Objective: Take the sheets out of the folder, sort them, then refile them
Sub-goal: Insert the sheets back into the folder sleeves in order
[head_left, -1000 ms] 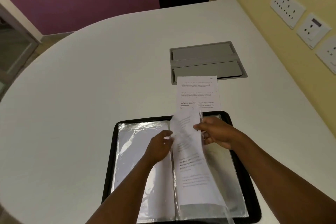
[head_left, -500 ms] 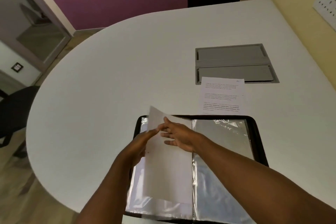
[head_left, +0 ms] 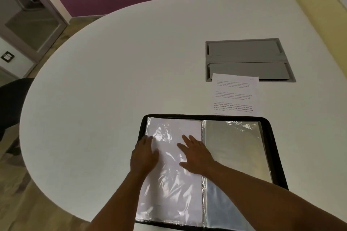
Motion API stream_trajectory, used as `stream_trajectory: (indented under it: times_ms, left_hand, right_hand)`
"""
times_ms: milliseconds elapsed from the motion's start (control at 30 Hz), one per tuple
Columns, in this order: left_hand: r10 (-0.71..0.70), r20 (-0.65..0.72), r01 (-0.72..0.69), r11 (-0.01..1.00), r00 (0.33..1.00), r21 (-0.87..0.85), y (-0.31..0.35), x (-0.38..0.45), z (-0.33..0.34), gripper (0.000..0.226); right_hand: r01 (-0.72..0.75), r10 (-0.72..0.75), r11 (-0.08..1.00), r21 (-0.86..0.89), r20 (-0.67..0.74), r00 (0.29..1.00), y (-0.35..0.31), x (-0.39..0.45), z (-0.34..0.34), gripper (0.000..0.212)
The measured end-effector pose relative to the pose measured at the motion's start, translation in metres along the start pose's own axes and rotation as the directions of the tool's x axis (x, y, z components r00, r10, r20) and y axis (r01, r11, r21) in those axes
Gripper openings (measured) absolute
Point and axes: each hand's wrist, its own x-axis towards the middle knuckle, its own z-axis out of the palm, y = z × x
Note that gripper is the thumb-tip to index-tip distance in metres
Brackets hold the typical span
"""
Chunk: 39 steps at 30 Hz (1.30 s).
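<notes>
- While both my hands lie flat with fingers straight, they press on the left page of the black-edged display folder with clear plastic sleeves (head_left: 274, 148), which lies open on the white rounded table (head_left: 112, 80) right under them.
- My left hand (head_left: 143, 156) rests on the outer left edge of that page, fingertips pointing away from me, gripping nothing.
- My right hand (head_left: 196, 155) rests just right of it on the same glossy sleeve (head_left: 172, 184), fingers spread, its thumb side near the spine; the two hands are close but apart.
- Inside the sleeve under my hands sits a white sheet; whether it carries print I cannot tell through the glare.
- Right of my right hand, the opposite sleeve (head_left: 234, 148) looks grey and crinkled.
- Beyond my right hand, past the folder's far edge, a white printed sheet of paper (head_left: 234, 95) lies loose on the table.
- That sheet's far end overlaps a grey rectangular cable hatch (head_left: 246, 56) set into the tabletop.
</notes>
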Motion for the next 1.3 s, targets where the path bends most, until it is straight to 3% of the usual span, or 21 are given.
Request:
stream_trajectory:
  times_ms: [67, 167, 267, 400, 567, 700, 833, 967, 1133, 1300]
  left_hand:
    - [0.091, 0.075, -0.098, 0.991, 0.993, 0.095, 0.006, 0.004, 0.01, 0.064]
    - [0.111, 0.117, -0.13, 0.976, 0.987, 0.173, 0.013, 0.012, 0.019, 0.064]
    - [0.1, 0.064, -0.111, 0.972, 0.993, 0.207, 0.023, 0.019, 0.019, 0.058]
    - [0.17, -0.026, -0.162, 0.97, 0.985, 0.184, 0.045, 0.033, 0.018, 0.052]
    - [0.271, -0.056, -0.269, 0.962, 0.961, 0.041, 0.103, 0.053, 0.021, 0.045]
    - [0.242, -0.015, -0.241, 0.954, 0.97, -0.178, 0.15, 0.071, 0.025, 0.046]
    - [0.181, 0.048, -0.161, 0.945, 0.982, -0.285, 0.188, 0.097, 0.028, 0.053]
    - [0.154, 0.104, -0.118, 0.95, 0.982, -0.29, 0.22, 0.126, 0.031, 0.061]
    - [0.017, 0.219, 0.05, 0.955, 0.975, -0.293, 0.256, 0.158, 0.043, 0.081]
    - [-0.09, 0.238, 0.155, 0.95, 0.967, -0.27, 0.278, 0.181, 0.058, 0.087]
  right_hand:
    - [0.013, -0.014, 1.0, -0.017, -0.01, 1.0, 0.002, 0.0, 0.005, 0.075]
    - [0.026, -0.027, 1.0, -0.008, -0.011, 1.0, 0.005, 0.001, 0.006, 0.074]
    - [0.032, -0.03, 0.997, 0.07, -0.036, 0.999, 0.01, 0.001, -0.001, 0.069]
    - [-0.019, 0.083, 0.96, 0.279, -0.222, 0.971, 0.024, 0.001, -0.017, 0.056]
    - [-0.172, 0.383, 0.869, 0.464, -0.409, 0.828, 0.077, 0.005, -0.04, 0.032]
    - [-0.281, 0.586, 0.763, 0.582, -0.44, 0.68, 0.134, 0.004, -0.067, 0.018]
    - [-0.403, 0.72, 0.664, 0.63, -0.392, 0.573, 0.19, 0.006, -0.092, 0.031]
    - [-0.524, 0.834, 0.515, 0.678, -0.258, 0.487, 0.232, 0.013, -0.113, 0.042]
    - [-0.585, 0.885, 0.38, 0.716, -0.098, 0.455, 0.259, 0.033, -0.127, 0.054]
    - [-0.609, 0.908, 0.269, 0.746, 0.016, 0.419, 0.272, 0.054, -0.133, 0.06]
